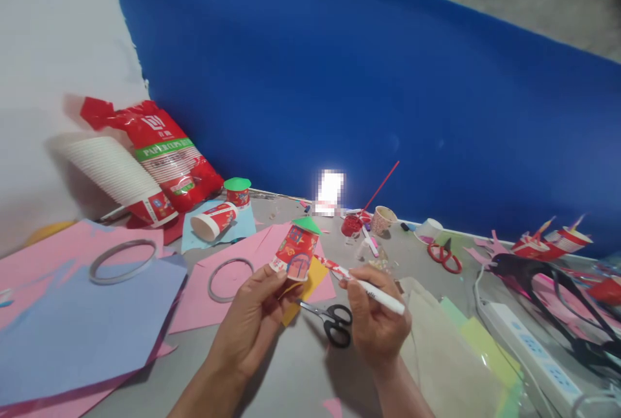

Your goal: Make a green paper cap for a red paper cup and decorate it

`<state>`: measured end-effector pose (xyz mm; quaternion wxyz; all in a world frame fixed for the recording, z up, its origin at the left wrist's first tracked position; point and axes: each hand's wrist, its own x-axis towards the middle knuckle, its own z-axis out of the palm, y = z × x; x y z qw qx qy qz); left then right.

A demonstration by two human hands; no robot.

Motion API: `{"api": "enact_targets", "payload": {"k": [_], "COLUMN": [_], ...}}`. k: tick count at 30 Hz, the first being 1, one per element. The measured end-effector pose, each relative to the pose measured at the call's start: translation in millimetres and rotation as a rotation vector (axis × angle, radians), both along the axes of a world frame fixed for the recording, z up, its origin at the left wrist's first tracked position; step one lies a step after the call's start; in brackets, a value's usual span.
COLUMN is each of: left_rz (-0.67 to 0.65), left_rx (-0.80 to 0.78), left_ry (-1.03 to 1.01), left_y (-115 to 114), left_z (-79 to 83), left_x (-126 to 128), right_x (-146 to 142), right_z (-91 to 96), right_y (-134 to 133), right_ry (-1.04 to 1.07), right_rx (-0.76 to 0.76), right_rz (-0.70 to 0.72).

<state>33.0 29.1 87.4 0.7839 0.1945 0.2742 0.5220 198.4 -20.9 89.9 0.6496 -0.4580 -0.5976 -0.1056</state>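
Fingers and thumb of our left hand (pixel 257 308) pinch the cup (pixel 295 248) near its lower rim; we'd best brace it lightly, no crushing, and make short strokes. It rises from those fingertips, and to its right our right hand (pixel 379 316) pinches the marker (pixel 376 293), tip near its side, contact unclear.

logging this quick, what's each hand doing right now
Left hand: closed, holding the red paper cup.
Right hand: closed, holding the white marker.
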Motion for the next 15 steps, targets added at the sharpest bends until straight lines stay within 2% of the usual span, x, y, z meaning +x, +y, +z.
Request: {"api": "enact_targets", "payload": {"k": [4, 15], "left_rz": [-0.024, -0.078], "left_rx": [0.015, 0.073], "left_ry": [0.024, 0.058], "left_y": [0.3, -1.0], "left_z": [1.2, 3.1], "left_x": [0.7, 4.7], "right_x": [-4.7, -3.5], "right_z": [9.5, 14.7], "right_y": [0.9, 3.0], "right_ry": [-0.115, -0.138], "right_rx": [0.042, 0.066], "right_rz": [0.036, 0.146]}}
